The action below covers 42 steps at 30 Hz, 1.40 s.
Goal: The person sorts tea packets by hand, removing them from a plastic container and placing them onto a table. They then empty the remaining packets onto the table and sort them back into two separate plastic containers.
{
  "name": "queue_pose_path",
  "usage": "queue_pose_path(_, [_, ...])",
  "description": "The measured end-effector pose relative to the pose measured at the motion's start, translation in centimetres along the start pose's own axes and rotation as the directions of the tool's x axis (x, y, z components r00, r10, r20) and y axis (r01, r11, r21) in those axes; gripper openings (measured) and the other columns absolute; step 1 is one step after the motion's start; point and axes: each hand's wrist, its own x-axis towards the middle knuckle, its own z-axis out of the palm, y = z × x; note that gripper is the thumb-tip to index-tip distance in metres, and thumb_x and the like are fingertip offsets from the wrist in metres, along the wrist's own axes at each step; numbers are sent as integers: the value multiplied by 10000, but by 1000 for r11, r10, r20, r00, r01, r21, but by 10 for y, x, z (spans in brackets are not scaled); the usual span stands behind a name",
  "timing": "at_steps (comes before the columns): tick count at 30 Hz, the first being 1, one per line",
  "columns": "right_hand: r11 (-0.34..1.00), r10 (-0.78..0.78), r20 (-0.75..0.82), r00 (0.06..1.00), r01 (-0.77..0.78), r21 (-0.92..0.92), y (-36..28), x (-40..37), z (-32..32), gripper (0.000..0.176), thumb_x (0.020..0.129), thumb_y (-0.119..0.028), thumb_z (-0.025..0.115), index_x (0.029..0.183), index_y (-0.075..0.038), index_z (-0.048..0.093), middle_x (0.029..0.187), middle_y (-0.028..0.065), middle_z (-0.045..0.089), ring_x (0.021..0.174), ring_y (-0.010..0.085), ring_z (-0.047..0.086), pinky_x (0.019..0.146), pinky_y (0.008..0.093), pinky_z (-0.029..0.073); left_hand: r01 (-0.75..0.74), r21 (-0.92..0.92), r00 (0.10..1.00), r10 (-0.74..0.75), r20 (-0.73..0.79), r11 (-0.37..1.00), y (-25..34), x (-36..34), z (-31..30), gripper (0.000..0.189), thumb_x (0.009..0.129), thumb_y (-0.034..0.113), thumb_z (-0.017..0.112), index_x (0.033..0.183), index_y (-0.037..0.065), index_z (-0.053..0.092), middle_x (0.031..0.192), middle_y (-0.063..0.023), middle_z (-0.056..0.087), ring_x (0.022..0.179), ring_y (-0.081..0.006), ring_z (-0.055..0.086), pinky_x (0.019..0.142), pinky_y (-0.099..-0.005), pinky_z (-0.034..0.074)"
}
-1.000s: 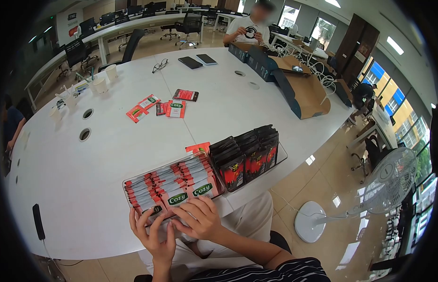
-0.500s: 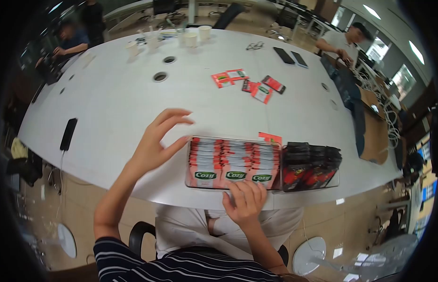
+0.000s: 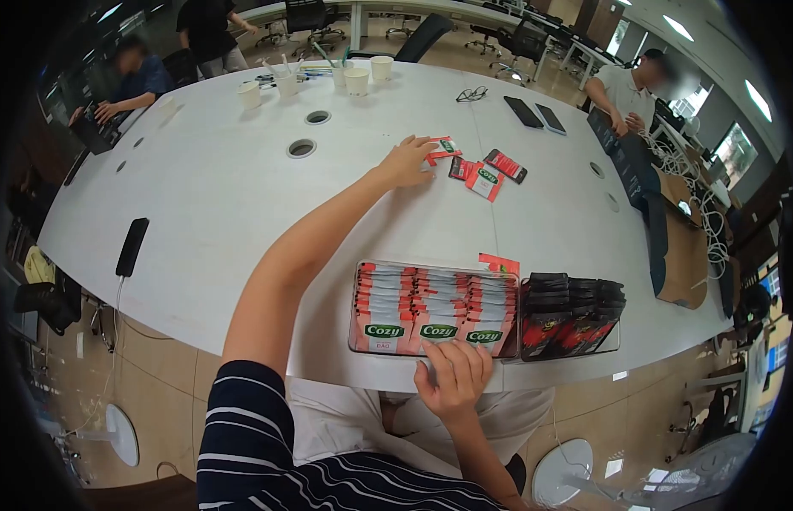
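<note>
1. Black phone (image 3: 131, 247) flat near the left edge of the white counter (image 3: 209, 213).
2. Further back, paper cups (image 3: 356, 80) grouped by the far edge, with two round cable holes (image 3: 301, 148) a little nearer in.
3. Left arm in a striped sleeve (image 3: 243, 426), stretched far across the counter.
4. Left hand (image 3: 407, 160) palm down, fingertips bent onto a loose red sachet (image 3: 443, 146). Touching it for certain; pinched or merely pressed, cannot tell.
5. Just right of that one, more loose sachets (image 3: 488, 179) scattered flat, some overlapping, well apart from the trays.
6. At the front edge of the counter, a clear tray (image 3: 430, 266) packed with three rows of upright Cozy sachets (image 3: 435, 302), green labels facing forward.
7. Right hand (image 3: 454, 379) at the tray's front, released, fingers spread, tips resting on the foremost Cozy sachets, gripping nothing.
8. Single orange-red packet (image 3: 499, 264) flat on the counter just behind the tray's far right corner.
9. Touching the clear tray's right side, a second holder full of black sachets (image 3: 571, 311) standing in rows.
10. Toward the back right, eyeglasses (image 3: 471, 94), then two dark phones (image 3: 524, 111) side by side.
11. At the far right, a co-worker in a white shirt (image 3: 626, 89), beside dark boxes (image 3: 635, 162) and open cardboard (image 3: 678, 247).
</note>
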Motion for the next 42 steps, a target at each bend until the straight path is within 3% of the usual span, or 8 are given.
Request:
queue_pose_path(4, [1000,-6,2,1000,6,-1,1,-1,0,263,786,-218,670,1024,-113,704,968,25,622,961,206,575,985,402,352,28,137,992,-45,120,990,5,19,11,513,881,235,614,1344,83,455,1431,-130,429,1204,-324,521,978,-411,467])
queue_pose_path(10, [1000,-6,4,1000,6,-10,0,1,0,254,791,-219,663,1022,-119,705,974,23,629,960,205,581,987,399,351,-128,511,986,52,160,850,-7,29,26,274,872,89,544,1145,59,547,1141,-92,596,942,-272,654,755,-382,559])
queue_pose_path(16, [1000,-10,4,1000,10,-18,0,-1,0,250,797,-227,657,1019,-123,705,971,20,633,962,206,581,997,407,349,-175,474,979,202,-6,863,-13,21,15,105,857,100,561,947,53,591,958,-85,582,800,-256,663,644,-384,547])
queue_pose_path(25, [999,10,-11,1000,-10,-33,1,0,0,261,791,-233,655,1039,-171,709,964,-12,634,947,166,596,992,362,362,-5,289,924,115,-364,957,15,16,-4,191,859,100,565,1047,94,596,938,-40,556,790,-197,634,592,-335,534])
queue_pose_path(28, [999,7,-11,1000,-7,-38,1,-1,0,266,794,-241,654,1045,-175,707,966,-13,634,948,165,597,992,360,362,-114,282,887,226,-404,953,35,25,-6,273,844,93,580,1115,120,602,942,-12,551,853,-171,608,586,-306,532])
queue_pose_path(34, [999,13,1,1000,-13,-38,1,-1,0,271,795,-248,652,1053,-184,705,963,-21,635,943,160,601,988,355,364,-545,299,782,603,-155,783,63,36,24,367,829,94,590,1191,151,598,990,-14,566,970,-186,587,644,-294,550])
queue_pose_path(38, [999,8,-11,1000,-8,-37,1,-3,-1,266,796,-249,649,1050,-192,708,960,-27,636,931,152,605,986,346,362,-459,62,886,462,-42,886,73,34,26,287,918,273,564,1156,114,587,1166,-47,623,1127,-219,587,778,-341,555])
queue_pose_path(42, [999,-2,-21,1000,1,-33,2,-3,-1,260,795,-251,648,1041,-195,712,953,-29,637,921,149,608,984,338,361,-491,154,869,494,19,857,74,34,23,342,935,326,543,1197,107,561,1222,-64,616,1128,-224,594,789,-341,553])
